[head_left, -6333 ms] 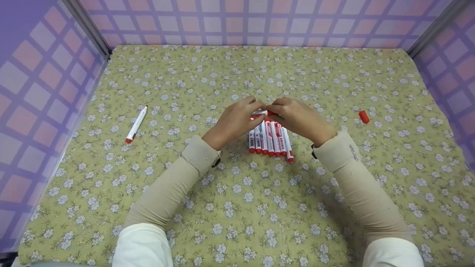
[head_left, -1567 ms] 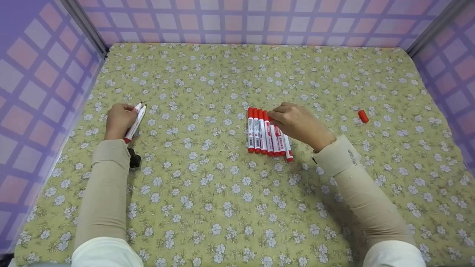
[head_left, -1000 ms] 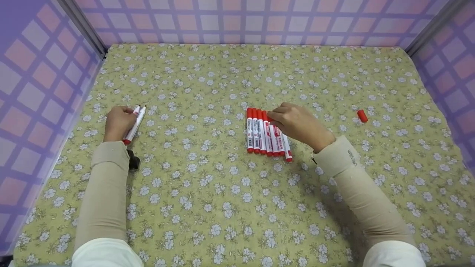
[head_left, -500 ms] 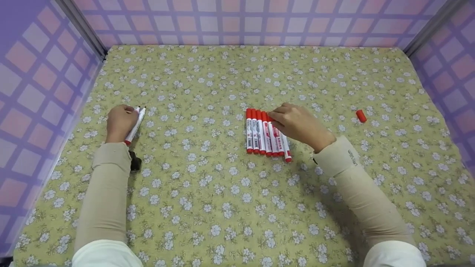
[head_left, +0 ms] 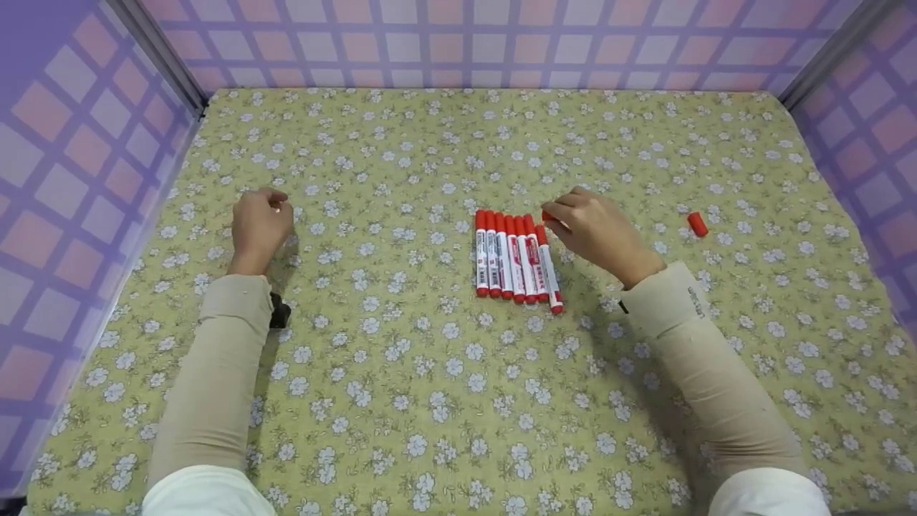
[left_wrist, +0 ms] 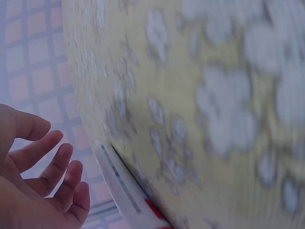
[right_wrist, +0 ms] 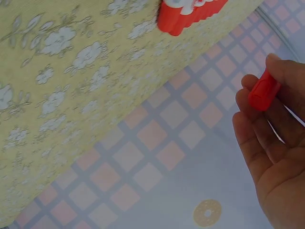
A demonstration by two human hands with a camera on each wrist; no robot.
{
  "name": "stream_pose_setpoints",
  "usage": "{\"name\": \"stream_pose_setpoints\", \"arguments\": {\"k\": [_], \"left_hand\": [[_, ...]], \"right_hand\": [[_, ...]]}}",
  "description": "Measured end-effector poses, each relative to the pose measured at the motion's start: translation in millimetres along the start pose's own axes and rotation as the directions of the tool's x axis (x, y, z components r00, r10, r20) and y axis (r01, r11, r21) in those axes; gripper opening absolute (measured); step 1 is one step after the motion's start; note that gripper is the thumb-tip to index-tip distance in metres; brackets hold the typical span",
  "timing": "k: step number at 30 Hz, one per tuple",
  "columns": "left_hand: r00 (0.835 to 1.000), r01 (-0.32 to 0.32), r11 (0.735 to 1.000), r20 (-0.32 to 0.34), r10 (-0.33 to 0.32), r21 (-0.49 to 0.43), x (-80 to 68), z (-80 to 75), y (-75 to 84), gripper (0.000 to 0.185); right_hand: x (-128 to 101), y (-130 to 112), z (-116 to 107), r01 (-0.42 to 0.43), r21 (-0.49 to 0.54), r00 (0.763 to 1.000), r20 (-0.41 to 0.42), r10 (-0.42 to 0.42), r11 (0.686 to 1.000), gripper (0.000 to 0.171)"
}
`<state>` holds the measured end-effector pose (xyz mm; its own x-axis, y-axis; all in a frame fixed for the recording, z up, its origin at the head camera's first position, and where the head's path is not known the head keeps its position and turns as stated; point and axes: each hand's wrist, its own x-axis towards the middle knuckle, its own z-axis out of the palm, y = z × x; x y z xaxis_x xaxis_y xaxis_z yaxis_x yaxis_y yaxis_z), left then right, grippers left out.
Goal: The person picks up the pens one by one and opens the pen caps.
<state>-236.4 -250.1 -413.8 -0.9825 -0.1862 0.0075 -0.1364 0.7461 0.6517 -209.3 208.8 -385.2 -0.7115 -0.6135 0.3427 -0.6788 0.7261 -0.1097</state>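
Red cap (right_wrist: 263,90) pinched in my right hand (head_left: 598,233), just beside the row of markers (head_left: 516,258) mid-cloth (head_left: 458,401); my left hand (head_left: 259,223) hangs loose near the left edge, gripping nothing

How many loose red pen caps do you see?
2 loose caps: one lies alone on the cloth, far right; one is pinched in the right hand beside the pen row. More may be hidden.

Both arms wear snug beige sleeves that reach the wrists, with white cloth showing above them near the shoulders. The right sleeve (head_left: 688,315) bears small dark lettering by the cuff. A black device (head_left: 279,314) sits at the left wrist.
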Motion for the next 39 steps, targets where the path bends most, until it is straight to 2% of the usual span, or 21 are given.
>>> {"name": "stream_pose_setpoints", "arguments": {"k": [4,10,17,21,27,33,39], "left_hand": [[0.999,-0.048,0.998,0.017,0.048,-0.042,-2.4,9.9,12.9,0.038],[0.992,-0.112,0.993,0.051,0.114,-0.04,-4.0,30.4,34.3,0.037],[0.972,-0.174,0.982,0.146,0.184,-0.076,-14.4,51.7,58.7,0.035],[0.953,-0.207,0.972,0.2,0.226,-0.111,-23.3,61.4,70.9,0.034],[0.92,-0.261,0.959,0.273,0.281,-0.107,-36.4,76.4,91.2,0.032],[0.871,-0.357,0.93,0.33,0.364,-0.084,-52.5,90.5,108.2,0.03],[0.83,-0.433,0.899,0.362,0.424,-0.059,-67.2,103.4,119.2,0.028]], "right_hand": [[-5.6,13.0,-1.0,-0.057,0.001,0.998,-0.03,0.057,0.998,0.018],[-16.0,34.3,-1.5,-0.124,0.022,0.989,-0.078,0.126,0.992,0.019],[-28.3,53.1,-3.6,-0.249,0.062,0.967,-0.045,0.252,0.967,0.025],[-34.1,62.5,-6.4,-0.322,0.081,0.946,-0.02,0.325,0.943,0.027],[-42.7,76.3,-12.4,-0.409,0.1,0.913,0.024,0.408,0.907,0.03],[-55.6,92.7,-17.9,-0.506,0.131,0.862,0.087,0.499,0.852,0.032],[-69.9,108.7,-24.4,-0.559,0.159,0.829,0.137,0.542,0.814,0.034]]}}
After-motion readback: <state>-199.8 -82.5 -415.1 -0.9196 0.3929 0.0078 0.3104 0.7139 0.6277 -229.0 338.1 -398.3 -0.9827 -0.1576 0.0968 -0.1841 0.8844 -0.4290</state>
